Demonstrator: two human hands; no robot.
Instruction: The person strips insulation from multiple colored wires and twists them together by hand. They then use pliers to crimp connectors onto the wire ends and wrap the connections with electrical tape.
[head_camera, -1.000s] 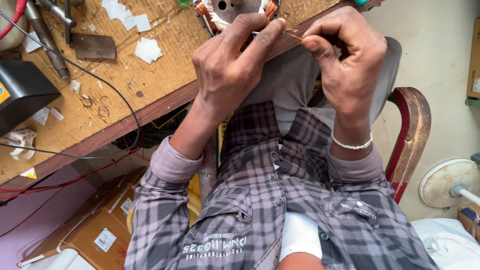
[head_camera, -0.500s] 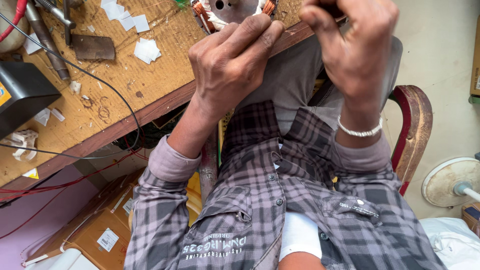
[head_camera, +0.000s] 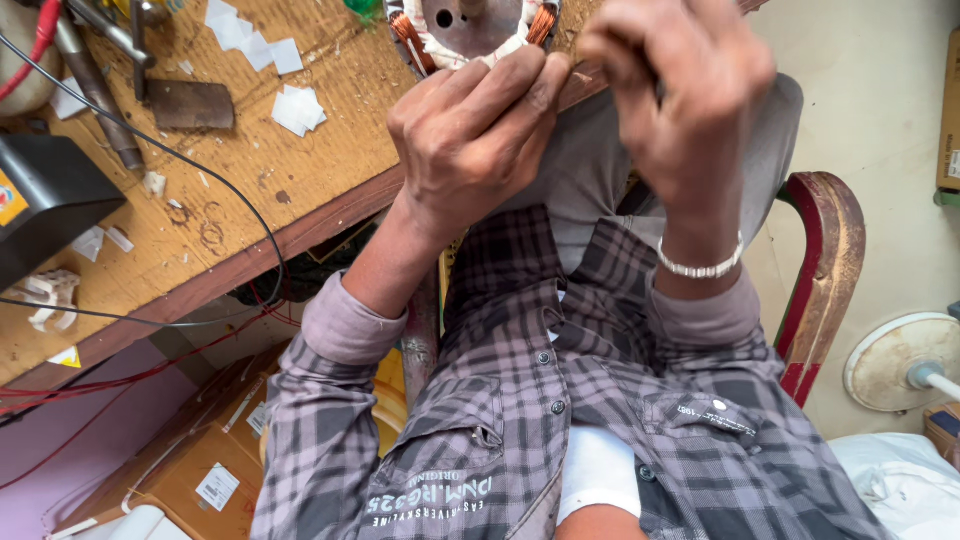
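We see a worn wooden table (head_camera: 300, 190) with a reddish front edge, scattered with white paper scraps (head_camera: 298, 108) and dark metal tools (head_camera: 185, 103). At its far edge lies a round metal motor stator with copper windings (head_camera: 470, 25). Our left hand (head_camera: 470, 145) rests its fingertips against the stator's rim, its grip narrow, pinching near the winding. Our right hand (head_camera: 680, 100), blurred, is raised just beside it; we cannot tell what its closed grip holds.
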